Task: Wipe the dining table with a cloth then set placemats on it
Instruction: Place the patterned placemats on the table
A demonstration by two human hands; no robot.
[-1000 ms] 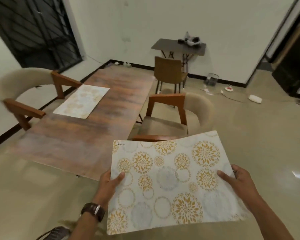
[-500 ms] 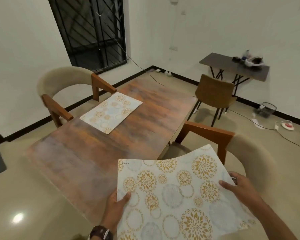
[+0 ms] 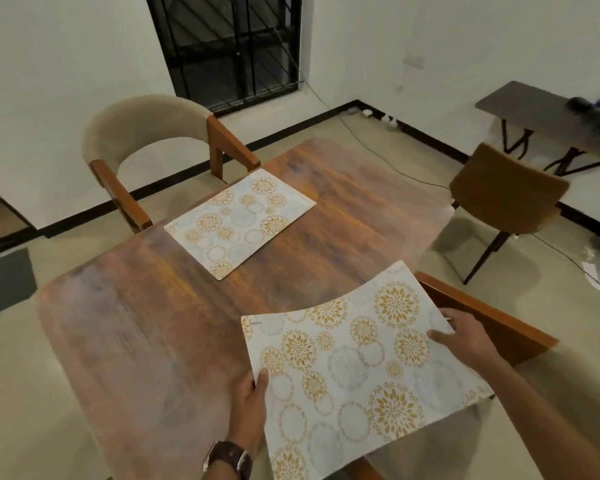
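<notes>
Both hands on one floral placemat: left hand pinching its near-left edge, thumb lying on the printed face, fingers hidden under the sheet; right hand gripping the right edge, thumb on top, fingers tucked beneath. Held over the near-right corner of the dining table, far edge bowed upward, probably clear of the tabletop, though hard to judge from this angle. Small grey lettering printed at the mat's far-left corner. Dark-strapped wristwatch on the left wrist.

Second placemat, same gold and pale-blue medallion print, lying flat on the table's far-left side, well apart from the held one. Table surface dark wood grain, hazy and pale toward its near-left end.

Beyond the table's left edge, just behind the flat mat: beige-backed armchair with orange wooden arms. At the table's right edge, below the right hand: orange wooden frame of another chair, mostly covered by the held mat. Past the table's far-right corner: brown chair on dark legs, then a dark side table against the wall with small blurred objects on it. Behind the table's far end: black barred window, and a cable trailing across the floor.
</notes>
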